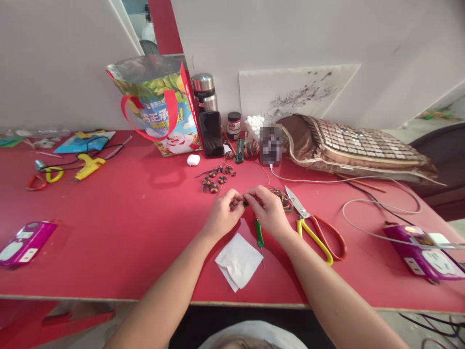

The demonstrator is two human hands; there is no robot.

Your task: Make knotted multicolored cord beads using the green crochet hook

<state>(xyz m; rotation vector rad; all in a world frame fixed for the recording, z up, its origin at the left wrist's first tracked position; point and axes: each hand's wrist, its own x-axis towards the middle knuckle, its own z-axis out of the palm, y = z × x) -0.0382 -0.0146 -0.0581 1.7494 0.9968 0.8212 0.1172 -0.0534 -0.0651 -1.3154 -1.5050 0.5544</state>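
Note:
My left hand (225, 215) and my right hand (269, 211) meet over the red table (145, 242), fingertips closed in a pinch. Between them is a small piece of dark multicoloured cord (245, 201), mostly hidden by the fingers. A coil of the same cord (283, 198) lies just beyond my right hand. Several small knotted cord flowers (213, 187) rest past my left hand. Below the right wrist lies a green-handled awl (259, 235), its thin metal tip pointing towards me. A folded white tissue (239, 261) is beside it.
Scissors (308, 220) with red and yellow handles lie at right. Behind stand a phone (211, 134), a steel flask (204, 89), a jar (234, 125) and a printed bag (160, 106). A yellow glue gun (87, 167) is at left. A white cable (312, 180) leads to a purple power strip (425, 252).

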